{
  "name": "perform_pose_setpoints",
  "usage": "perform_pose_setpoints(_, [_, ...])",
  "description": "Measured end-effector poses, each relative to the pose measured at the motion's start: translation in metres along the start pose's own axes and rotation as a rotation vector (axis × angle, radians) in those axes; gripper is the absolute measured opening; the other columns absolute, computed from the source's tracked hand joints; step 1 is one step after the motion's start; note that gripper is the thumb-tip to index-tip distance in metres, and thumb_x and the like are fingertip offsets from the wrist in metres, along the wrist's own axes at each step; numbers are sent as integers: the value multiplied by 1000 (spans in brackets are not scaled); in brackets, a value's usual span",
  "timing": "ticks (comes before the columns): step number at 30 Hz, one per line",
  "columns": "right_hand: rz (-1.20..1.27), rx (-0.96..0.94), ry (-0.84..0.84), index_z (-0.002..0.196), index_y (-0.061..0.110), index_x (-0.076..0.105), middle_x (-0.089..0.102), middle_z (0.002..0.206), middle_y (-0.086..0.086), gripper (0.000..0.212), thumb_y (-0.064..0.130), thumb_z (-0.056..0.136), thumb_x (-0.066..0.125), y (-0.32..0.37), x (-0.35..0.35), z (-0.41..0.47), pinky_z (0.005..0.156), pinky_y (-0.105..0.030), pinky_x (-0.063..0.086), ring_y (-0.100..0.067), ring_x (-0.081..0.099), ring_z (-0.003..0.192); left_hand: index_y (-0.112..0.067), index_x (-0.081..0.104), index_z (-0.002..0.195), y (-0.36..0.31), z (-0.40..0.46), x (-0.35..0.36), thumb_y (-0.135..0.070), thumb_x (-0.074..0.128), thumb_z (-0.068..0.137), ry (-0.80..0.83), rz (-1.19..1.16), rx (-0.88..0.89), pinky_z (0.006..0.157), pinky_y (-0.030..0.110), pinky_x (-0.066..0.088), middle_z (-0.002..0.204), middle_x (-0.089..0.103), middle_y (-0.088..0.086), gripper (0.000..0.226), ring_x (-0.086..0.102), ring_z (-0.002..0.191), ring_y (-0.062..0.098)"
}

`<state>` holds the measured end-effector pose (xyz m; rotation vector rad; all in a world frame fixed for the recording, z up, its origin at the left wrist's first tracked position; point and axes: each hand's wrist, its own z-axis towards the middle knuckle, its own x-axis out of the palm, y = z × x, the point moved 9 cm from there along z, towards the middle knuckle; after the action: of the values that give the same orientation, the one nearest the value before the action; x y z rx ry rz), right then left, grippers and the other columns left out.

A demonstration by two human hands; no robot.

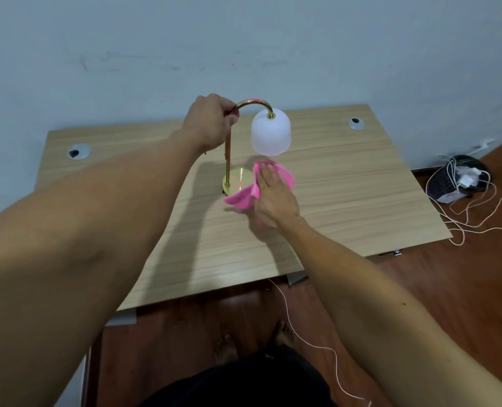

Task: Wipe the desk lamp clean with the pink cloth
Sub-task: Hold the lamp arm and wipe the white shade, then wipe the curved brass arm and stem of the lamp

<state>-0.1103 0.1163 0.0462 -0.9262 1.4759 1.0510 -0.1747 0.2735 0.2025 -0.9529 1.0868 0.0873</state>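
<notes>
The gold desk lamp point(229, 160) stands mid-desk point(361, 201), no readable writing showing, its stem gripped near the curve by the left hand point(211, 121), the right hand point(273, 198) pressing the pink cloth point(241, 198) flat against its round base point(236, 182).

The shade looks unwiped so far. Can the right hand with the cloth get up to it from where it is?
Probably yes. The right hand presses the pink cloth on the gold base, and the white shade hangs just above it with open space between. The left hand grips the stem, off to the side.
</notes>
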Motion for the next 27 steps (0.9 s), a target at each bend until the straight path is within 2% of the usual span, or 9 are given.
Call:
perform_pose_setpoints(2, [291,228,6,149,7,45,54,146,-13,62,42,98,34,-26,-7,-11,117,-43,37,-32,47,140,-22,71,86,-1,-1,0,-18,57,96,2,3,3,79,38,54,66,58,-3,17,55,72,23])
perform_pose_setpoints(4, [579,556,-15,123,11,66,68,112,-15,42,35,103,37,-64,-7,-19,90,-40,50,-33,65,106,-21,72,89,-1,0,1,-18,57,96,0,2,6,79,37,53,69,59,-2,17,56,73,23])
perform_pose_setpoints(7, [1084,884,-92,95,7,64,71,104,-19,34,29,102,39,-100,-13,-22,74,-39,51,-31,65,85,-20,73,90,-1,0,1,-18,57,96,-2,4,-1,79,36,53,70,60,-1,17,58,75,27])
perform_pose_setpoints(10, [1467,1013,-241,110,5,51,62,95,-11,25,24,102,37,-116,-45,-15,86,-43,55,-27,63,85,-17,72,89,0,-1,1,-17,57,97,1,6,-12,78,38,54,69,60,-1,17,57,73,25])
perform_pose_setpoints(14, [1705,877,-355,128,8,54,67,121,-16,41,33,102,34,-108,-94,4,100,-47,53,-31,65,109,-21,71,85,0,0,0,-18,58,96,6,7,-31,76,34,51,65,58,-5,17,58,75,25])
perform_pose_setpoints(19, [1599,693,-471,97,14,60,63,100,-6,34,39,107,38,-78,-142,11,68,-29,51,-22,62,89,-19,78,94,5,2,-2,-21,64,95,47,-46,-98,86,39,57,80,70,3,14,67,85,27])
perform_pose_setpoints(23, [1529,465,-474,151,22,45,52,150,-6,48,43,110,33,-35,-162,30,108,-44,49,-22,54,133,-16,80,103,8,5,-6,-22,76,89,76,-125,-140,97,39,56,96,77,5,15,72,96,20])
perform_pose_setpoints(25, [1439,385,-445,154,27,42,47,157,1,55,51,106,30,-14,-165,40,122,-42,32,-17,41,145,-14,76,116,16,5,-10,-27,87,78,99,-165,-182,103,38,53,109,77,4,42,71,104,18])
perform_pose_setpoints(27, [1296,420,-422,150,30,48,53,151,3,69,66,95,26,-6,-158,49,118,-34,27,-15,41,144,-14,67,130,32,2,-17,-36,94,66,107,-130,-214,109,40,49,126,72,3,73,65,119,20])
